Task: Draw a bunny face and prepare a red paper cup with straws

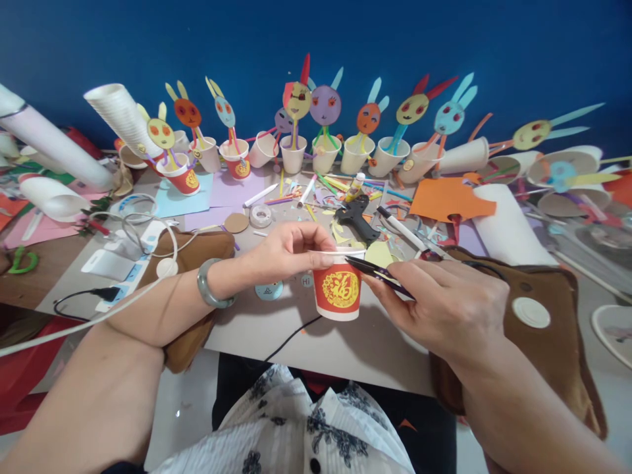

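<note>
My left hand is closed on the rim of a red paper cup with a gold emblem, thumb outside and fingers at the far side. The cup is upright above the near part of the table. In my right hand is a pair of dark-handled scissors, its tip touching the cup's side just under the rim at the right. I cannot tell whether the blades have gone through the wall. Behind the cup lie a round light-blue paper face and a small disc marked "Hi".
Paper cups with rabbit-faced figures, such as a purple one, line the back wall. A black glue gun, pens and paper scraps lie mid-table. Brown pads flank both arms. A power strip with cables stands left.
</note>
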The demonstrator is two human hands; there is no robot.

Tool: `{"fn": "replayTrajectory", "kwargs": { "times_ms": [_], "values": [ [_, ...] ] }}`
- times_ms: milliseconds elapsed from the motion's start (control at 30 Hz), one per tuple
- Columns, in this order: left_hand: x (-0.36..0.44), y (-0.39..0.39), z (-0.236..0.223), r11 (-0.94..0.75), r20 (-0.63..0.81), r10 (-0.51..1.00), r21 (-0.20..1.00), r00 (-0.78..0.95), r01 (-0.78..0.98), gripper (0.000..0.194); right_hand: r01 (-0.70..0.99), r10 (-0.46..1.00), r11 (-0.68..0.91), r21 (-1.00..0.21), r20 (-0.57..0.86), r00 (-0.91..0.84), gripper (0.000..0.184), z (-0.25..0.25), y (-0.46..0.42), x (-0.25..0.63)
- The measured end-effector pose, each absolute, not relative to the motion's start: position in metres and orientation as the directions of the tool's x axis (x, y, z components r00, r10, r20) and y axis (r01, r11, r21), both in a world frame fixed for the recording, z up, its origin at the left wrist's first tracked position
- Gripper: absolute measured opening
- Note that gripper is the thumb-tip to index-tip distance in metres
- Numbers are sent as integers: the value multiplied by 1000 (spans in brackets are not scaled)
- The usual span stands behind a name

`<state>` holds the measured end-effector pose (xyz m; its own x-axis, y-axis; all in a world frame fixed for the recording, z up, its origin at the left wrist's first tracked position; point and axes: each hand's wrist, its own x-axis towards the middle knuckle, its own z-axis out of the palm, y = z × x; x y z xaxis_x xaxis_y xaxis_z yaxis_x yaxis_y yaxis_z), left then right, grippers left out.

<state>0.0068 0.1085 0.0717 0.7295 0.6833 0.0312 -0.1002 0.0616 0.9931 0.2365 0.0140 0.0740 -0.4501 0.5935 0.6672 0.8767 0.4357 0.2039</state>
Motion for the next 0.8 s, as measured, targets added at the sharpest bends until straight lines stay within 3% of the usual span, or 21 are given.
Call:
{"fn": "replayTrajectory", "kwargs": {
  "times_ms": [800],
  "values": [
    [2,113,69,162,-31,570,984,821,-76,32,829,607,546,119,626,-490,37,76,12,240]
  ]
}}
